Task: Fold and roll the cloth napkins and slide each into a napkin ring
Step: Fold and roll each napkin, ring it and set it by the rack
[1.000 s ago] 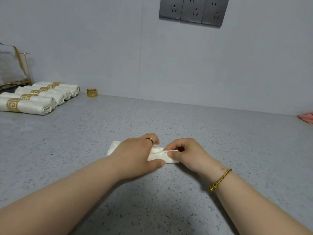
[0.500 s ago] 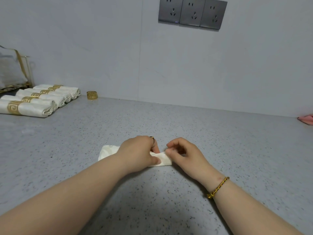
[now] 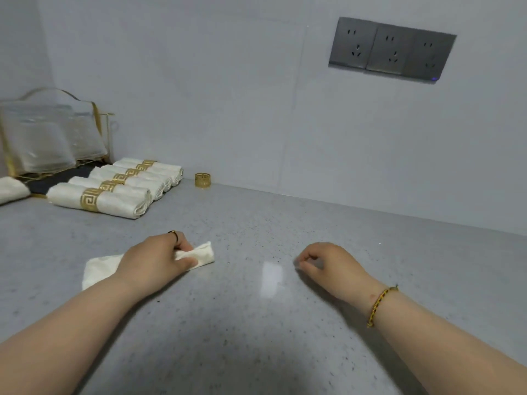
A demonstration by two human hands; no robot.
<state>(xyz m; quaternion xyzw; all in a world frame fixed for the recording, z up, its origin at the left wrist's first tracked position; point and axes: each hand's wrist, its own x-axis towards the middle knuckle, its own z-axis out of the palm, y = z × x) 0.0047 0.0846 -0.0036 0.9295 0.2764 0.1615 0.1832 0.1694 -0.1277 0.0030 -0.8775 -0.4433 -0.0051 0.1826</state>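
A rolled cream napkin [image 3: 203,253] lies on the grey counter [image 3: 256,323], left of centre. My left hand [image 3: 155,259] grips its middle, fingers and thumb curled round the roll; both ends stick out past the hand. My right hand [image 3: 328,265] hovers over the counter well to the right of the roll, fingers curled, holding nothing. A loose gold napkin ring [image 3: 202,179] stands by the back wall. Several rolled napkins in gold rings [image 3: 114,192] lie in a row at the back left.
A gold wire rack with clear plates [image 3: 51,138] stands in the back left corner, with another cream cloth [image 3: 11,189] beside it at the left edge. Grey wall sockets [image 3: 390,49] sit on the wall at the upper right.
My right hand has let go of the roll and moved off to the right. My left hand keeps its grip. The view has swung left, bringing the rack and ringed napkins closer in.
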